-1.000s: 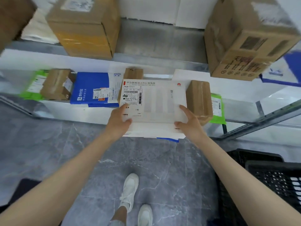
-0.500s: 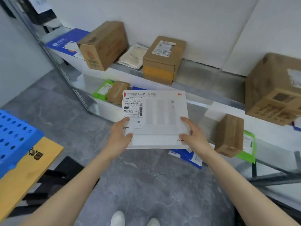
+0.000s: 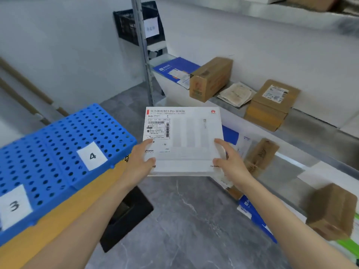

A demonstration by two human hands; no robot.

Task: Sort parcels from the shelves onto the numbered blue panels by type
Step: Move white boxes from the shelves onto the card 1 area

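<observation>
- white parcel mid-air, long axis L–R; L hand grips its L edge, R hand its R edge, thumbs on top
- blue panel 4 lies left of parcel, nearer L hand; probably swing left next

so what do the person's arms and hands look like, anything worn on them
Both forearms are bare to the frame edge, with no sleeves in view. The left hand and right hand have no gloves, and no watch, bracelet or ring shows on either.
</observation>
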